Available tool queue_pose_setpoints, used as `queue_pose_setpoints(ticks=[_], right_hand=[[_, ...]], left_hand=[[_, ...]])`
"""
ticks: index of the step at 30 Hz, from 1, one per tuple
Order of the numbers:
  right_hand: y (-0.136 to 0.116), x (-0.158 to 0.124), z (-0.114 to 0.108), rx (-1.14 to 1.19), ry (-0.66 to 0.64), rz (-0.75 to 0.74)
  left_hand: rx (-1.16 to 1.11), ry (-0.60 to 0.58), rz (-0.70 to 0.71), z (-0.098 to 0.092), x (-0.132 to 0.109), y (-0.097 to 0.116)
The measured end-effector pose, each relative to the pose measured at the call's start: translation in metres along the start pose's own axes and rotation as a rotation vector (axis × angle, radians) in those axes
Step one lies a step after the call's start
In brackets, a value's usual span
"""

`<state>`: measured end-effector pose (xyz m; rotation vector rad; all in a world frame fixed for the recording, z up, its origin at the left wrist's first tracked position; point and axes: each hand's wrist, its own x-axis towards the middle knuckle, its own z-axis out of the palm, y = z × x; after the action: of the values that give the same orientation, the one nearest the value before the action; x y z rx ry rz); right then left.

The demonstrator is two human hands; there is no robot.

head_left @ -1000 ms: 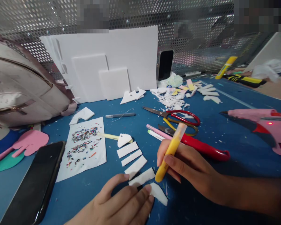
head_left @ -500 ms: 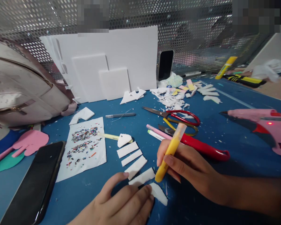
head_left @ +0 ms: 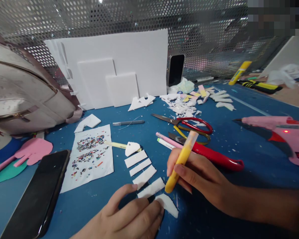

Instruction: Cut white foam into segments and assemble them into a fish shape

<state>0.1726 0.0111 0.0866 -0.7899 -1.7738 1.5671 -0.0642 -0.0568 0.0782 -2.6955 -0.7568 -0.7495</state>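
Between the fingers and thumb of my right hand point(head_left: 201, 181) is a yellow marker point(head_left: 179, 166), its translucent end pointing up and its other end close above the table. My left hand point(head_left: 131, 214) lies with fingers spread on the blue table, fingertips touching or right beside a curved white foam piece point(head_left: 168, 206) and nearby strips. Several white foam strips point(head_left: 145, 177) lie in a fanned row, including one point(head_left: 151, 188) just left of the marker. At the row's far end a small pointed white piece point(head_left: 133, 148) rests over a pale yellow pen point(head_left: 117, 144).
Scissors point(head_left: 194, 125) and a red-handled tool point(head_left: 219, 157) lie beyond my right hand. A pink glue gun point(head_left: 289, 132) with a lit red light sits at right. At left are a paper with colourful bits point(head_left: 104, 167), a phone point(head_left: 37, 196) and a bag point(head_left: 30, 89). White boards point(head_left: 149, 63) stand behind.
My left hand's fingers have shifted slightly, showing a little more of the curved foam piece's end. My right hand and the marker hold nearly the same place.
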Motion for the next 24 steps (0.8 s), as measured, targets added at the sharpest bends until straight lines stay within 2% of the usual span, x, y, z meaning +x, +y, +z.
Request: queue_pose_setpoints(ticks=[1,3,7,10,24], right_hand=[[0.0,0.0,0.0,0.011,-0.002,-0.002],[0.0,0.0,0.0,0.03,-0.007,-0.005],[-0.002,0.001,0.0,0.061,-0.024,0.001],[-0.002,0.002,0.001,0.088,-0.034,-0.005],[0.002,0.0,0.0,0.04,-0.01,0.003]], left_hand=[[0.008,0.062,-0.01,0.001,-0.001,0.001],[0.007,0.067,-0.022,0.002,-0.003,0.002],[-0.003,-0.149,0.013,-0.006,-0.004,0.0],[0.019,-0.209,0.061,-0.013,-0.004,-0.003],[0.08,-0.253,0.115,-0.017,-0.003,-0.004]])
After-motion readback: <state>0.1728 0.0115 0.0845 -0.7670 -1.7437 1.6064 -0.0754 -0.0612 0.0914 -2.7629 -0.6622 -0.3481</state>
